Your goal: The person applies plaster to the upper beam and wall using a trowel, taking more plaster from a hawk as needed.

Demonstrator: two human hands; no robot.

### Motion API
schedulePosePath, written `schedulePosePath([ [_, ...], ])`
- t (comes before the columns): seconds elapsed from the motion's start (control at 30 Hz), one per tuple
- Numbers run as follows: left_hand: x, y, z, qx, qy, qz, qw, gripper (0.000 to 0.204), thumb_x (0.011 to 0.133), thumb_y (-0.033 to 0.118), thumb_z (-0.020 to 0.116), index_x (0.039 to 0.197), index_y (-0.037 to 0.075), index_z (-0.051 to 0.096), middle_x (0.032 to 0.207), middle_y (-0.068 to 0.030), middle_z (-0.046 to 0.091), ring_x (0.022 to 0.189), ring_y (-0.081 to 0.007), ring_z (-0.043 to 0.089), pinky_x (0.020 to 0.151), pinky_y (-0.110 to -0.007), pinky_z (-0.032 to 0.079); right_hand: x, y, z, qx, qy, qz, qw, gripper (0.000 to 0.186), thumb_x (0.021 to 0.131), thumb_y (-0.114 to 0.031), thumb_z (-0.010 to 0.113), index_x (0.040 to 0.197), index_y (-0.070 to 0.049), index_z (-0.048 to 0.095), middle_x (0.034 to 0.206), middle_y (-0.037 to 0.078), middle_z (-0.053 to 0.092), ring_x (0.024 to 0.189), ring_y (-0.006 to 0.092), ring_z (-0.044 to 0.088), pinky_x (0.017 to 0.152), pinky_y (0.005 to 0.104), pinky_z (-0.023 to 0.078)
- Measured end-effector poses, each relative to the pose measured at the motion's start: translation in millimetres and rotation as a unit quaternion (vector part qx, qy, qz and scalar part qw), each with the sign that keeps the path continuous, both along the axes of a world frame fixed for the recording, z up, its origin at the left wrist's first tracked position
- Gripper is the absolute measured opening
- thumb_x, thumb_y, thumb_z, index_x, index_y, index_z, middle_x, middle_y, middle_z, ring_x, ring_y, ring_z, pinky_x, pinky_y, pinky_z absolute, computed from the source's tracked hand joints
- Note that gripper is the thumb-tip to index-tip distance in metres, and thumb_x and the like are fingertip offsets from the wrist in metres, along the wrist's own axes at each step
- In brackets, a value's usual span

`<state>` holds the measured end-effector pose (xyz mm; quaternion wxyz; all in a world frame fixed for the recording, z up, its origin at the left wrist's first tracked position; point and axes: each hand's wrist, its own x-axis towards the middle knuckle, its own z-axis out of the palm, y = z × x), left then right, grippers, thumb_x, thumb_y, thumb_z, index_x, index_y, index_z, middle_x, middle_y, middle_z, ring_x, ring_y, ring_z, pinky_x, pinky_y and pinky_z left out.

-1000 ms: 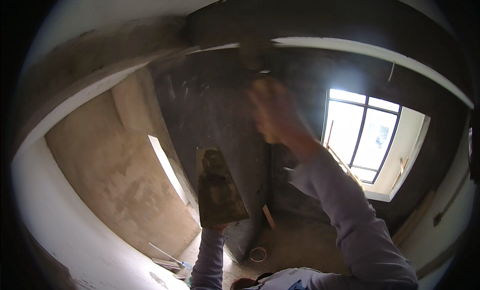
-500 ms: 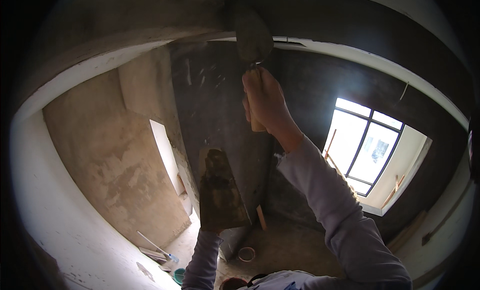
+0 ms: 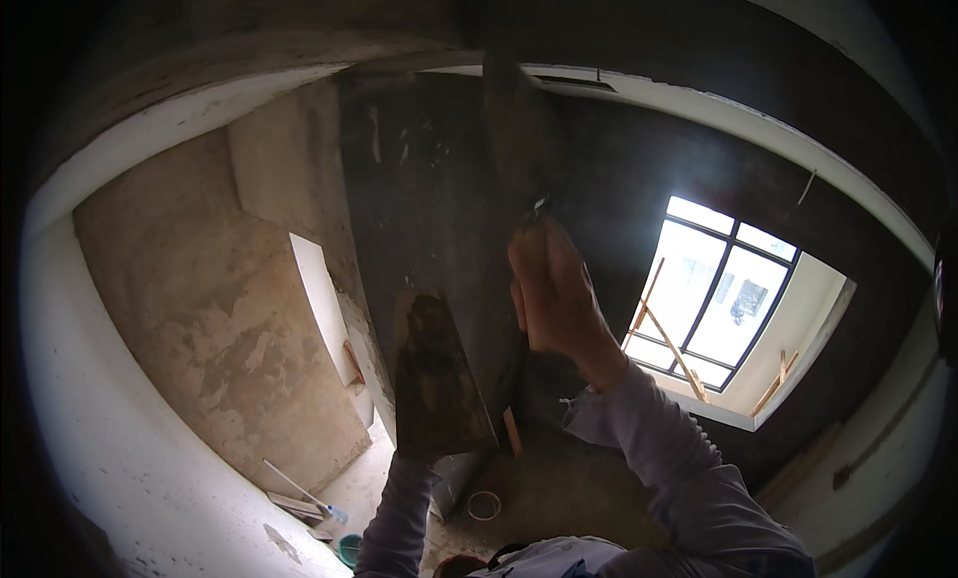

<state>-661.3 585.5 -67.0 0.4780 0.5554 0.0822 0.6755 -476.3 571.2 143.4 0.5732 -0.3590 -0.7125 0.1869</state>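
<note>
My right hand [image 3: 554, 293] is closed round the handle of a trowel. Its broad, dim blade [image 3: 519, 124] points upward, over the dark plastered wall [image 3: 384, 189] and near the beam [image 3: 649, 29]; whether it touches either, I cannot tell. Lower and to the left, a dark, tapering flat board [image 3: 444, 378] with patches of wet-looking mortar is held up on my left hand [image 3: 429, 460], which is almost wholly hidden under its lower edge.
A bright window [image 3: 714, 289] with leaning timber is at right. A tan wall [image 3: 180, 308] with a narrow opening [image 3: 319, 289] stands left. Below are a long-handled tool [image 3: 299, 488], a green bucket [image 3: 349, 548], a ring-like object [image 3: 484, 505] and an upright plank [image 3: 511, 428].
Compared with half a second ago, my right hand and the trowel have moved down and slightly right. The board in my left hand stays in much the same place.
</note>
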Motion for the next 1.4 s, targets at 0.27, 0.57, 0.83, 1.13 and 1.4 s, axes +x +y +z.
schedulePosePath([
  [0.27, 18, -6, 28, -0.041, 0.045, 0.002, 0.998, 0.057, 0.100, 0.019, 0.047, 0.150, 0.011, 0.021, 0.147, -0.0107, 0.036, 0.130, -0.0241, 0.043, 0.106, -0.038, 0.042, -27, 34, 101, -0.026, 0.102, 0.052, 0.993, 0.033, 0.091, -0.022, 0.058, 0.114, 0.000, 0.048, 0.066, 0.004, 0.050, 0.048, 0.0121, 0.049, 0.041, 0.0299, 0.042],
  [0.57, 56, 16, 15, -0.140, -0.155, -0.333, 0.919, 0.041, 0.104, 0.029, 0.039, 0.140, 0.010, 0.038, 0.127, -0.0071, 0.051, 0.108, -0.0192, 0.057, 0.090, -0.030, 0.052, 59, -45, 108, -0.053, 0.228, 0.087, 0.968, 0.022, 0.092, -0.026, 0.060, 0.107, -0.011, 0.053, 0.074, 0.001, 0.052, 0.053, 0.0112, 0.049, 0.042, 0.0271, 0.040],
  [0.83, 102, 13, 40, -0.019, 0.128, 0.002, 0.992, 0.064, 0.086, 0.025, 0.066, 0.139, 0.002, 0.037, 0.131, -0.0121, 0.047, 0.118, -0.0233, 0.050, 0.103, -0.034, 0.042, 132, -165, 33, -0.064, 0.213, -0.133, 0.966, 0.042, 0.099, -0.042, 0.050, 0.116, -0.003, 0.054, 0.059, -0.001, 0.046, 0.040, 0.0066, 0.041, 0.035, 0.0227, 0.033],
  [1.13, 130, 19, 71, -0.049, -0.016, -0.153, 0.987, 0.062, 0.089, 0.029, 0.062, 0.139, 0.002, 0.038, 0.136, -0.0135, 0.046, 0.124, -0.0250, 0.047, 0.108, -0.036, 0.038, 197, -184, -49, 0.017, -0.326, -0.280, 0.903, 0.052, 0.080, -0.012, 0.072, 0.127, 0.000, 0.053, 0.078, 0.010, 0.055, 0.065, 0.0262, 0.056, 0.061, 0.0370, 0.045],
  [1.4, 153, 24, 72, -0.094, -0.078, -0.252, 0.960, 0.060, 0.090, 0.030, 0.060, 0.139, 0.003, 0.039, 0.136, -0.0131, 0.047, 0.123, -0.0250, 0.047, 0.107, -0.036, 0.039, 205, -209, -57, -0.027, -0.444, -0.327, 0.834, 0.057, 0.080, -0.022, 0.074, 0.130, -0.002, 0.053, 0.083, 0.008, 0.057, 0.068, 0.0240, 0.061, 0.057, 0.0367, 0.050],
])
